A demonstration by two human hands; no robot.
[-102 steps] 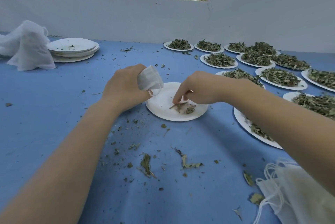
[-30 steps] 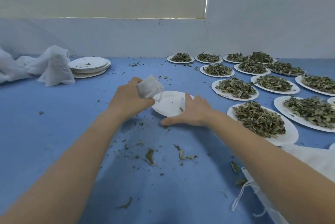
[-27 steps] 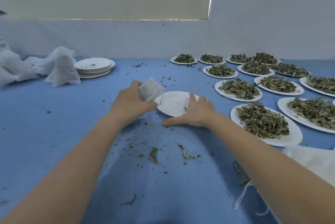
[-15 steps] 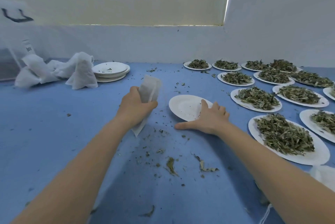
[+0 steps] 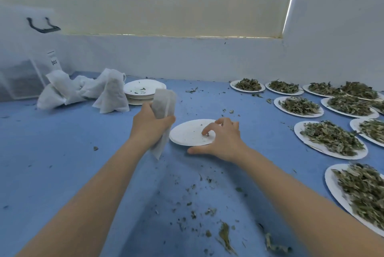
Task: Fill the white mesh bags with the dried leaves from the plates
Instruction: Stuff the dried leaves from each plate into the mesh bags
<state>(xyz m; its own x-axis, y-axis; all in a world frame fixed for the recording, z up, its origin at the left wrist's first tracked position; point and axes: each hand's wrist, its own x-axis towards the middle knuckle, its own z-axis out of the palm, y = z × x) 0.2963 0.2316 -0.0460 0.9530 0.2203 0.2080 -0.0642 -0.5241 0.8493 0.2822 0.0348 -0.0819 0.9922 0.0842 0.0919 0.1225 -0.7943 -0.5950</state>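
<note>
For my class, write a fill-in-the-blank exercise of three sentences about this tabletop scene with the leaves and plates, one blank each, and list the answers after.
1. The left hand grips a white mesh ____.
2. The plate under the right hand is nearly ____.
3. The table cover is ____ in colour, and filled bags lie beside a stack of used plates.

Missing words: bag; empty; blue

The left hand [image 5: 152,125] covers the middle of the white mesh bag [image 5: 164,107], so can't tell how full it is. The nearest plate of leaves [image 5: 361,192] is smeared with blur and cut off by the right edge. The clear box [image 5: 20,78] far left is clipped too, contents unreadable.
</note>
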